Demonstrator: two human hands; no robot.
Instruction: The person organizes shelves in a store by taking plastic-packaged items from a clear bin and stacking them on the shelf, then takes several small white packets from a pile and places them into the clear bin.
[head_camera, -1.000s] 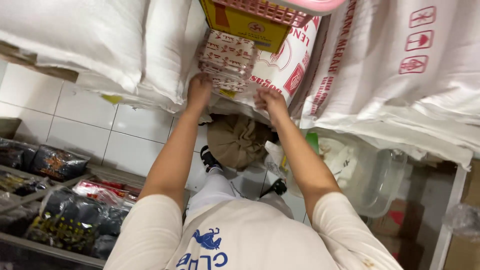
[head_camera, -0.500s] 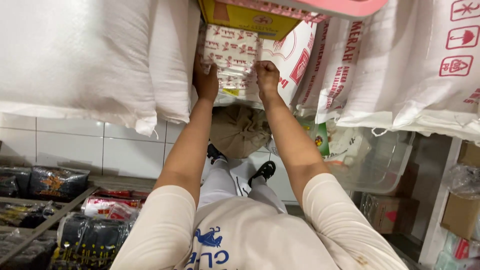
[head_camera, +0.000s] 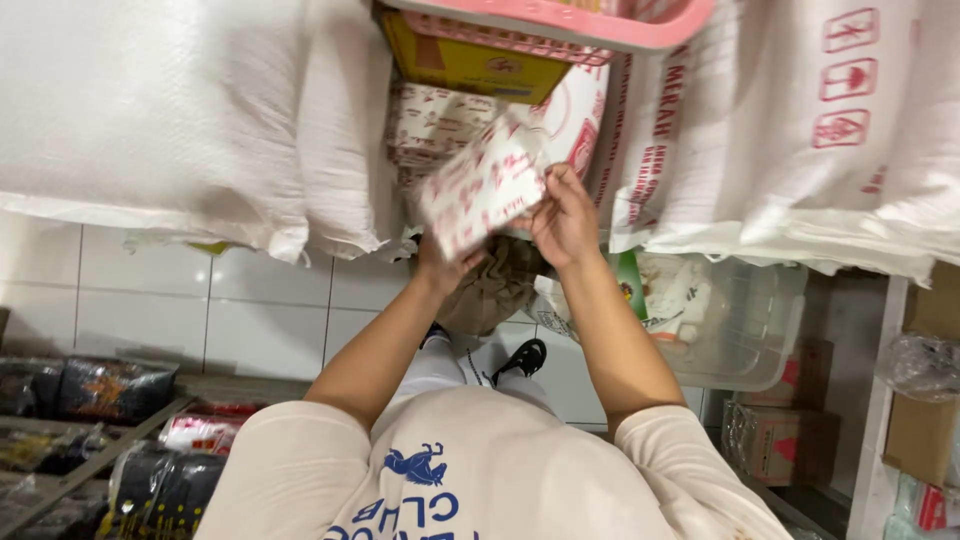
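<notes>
Nearest, my cream shirt fills the lower frame, with my black shoe (head_camera: 526, 357) on the white tiled floor (head_camera: 250, 320) below. Both forearms rise from it. My left hand (head_camera: 447, 262) sits under the lower edge of a flat packet (head_camera: 487, 185), white with red print, its fingers mostly hidden behind the packet, so I cannot tell how tightly they close. My right hand (head_camera: 566, 218) grips the packet's right edge, fingers curled around it. The packet is tilted and held just in front of a stack of similar packets (head_camera: 430, 125). Beyond, white woven sacks (head_camera: 160, 110) flank the stack on both sides. Farthest, a yellow carton (head_camera: 470, 62) lies under a pink basket (head_camera: 590, 25).
</notes>
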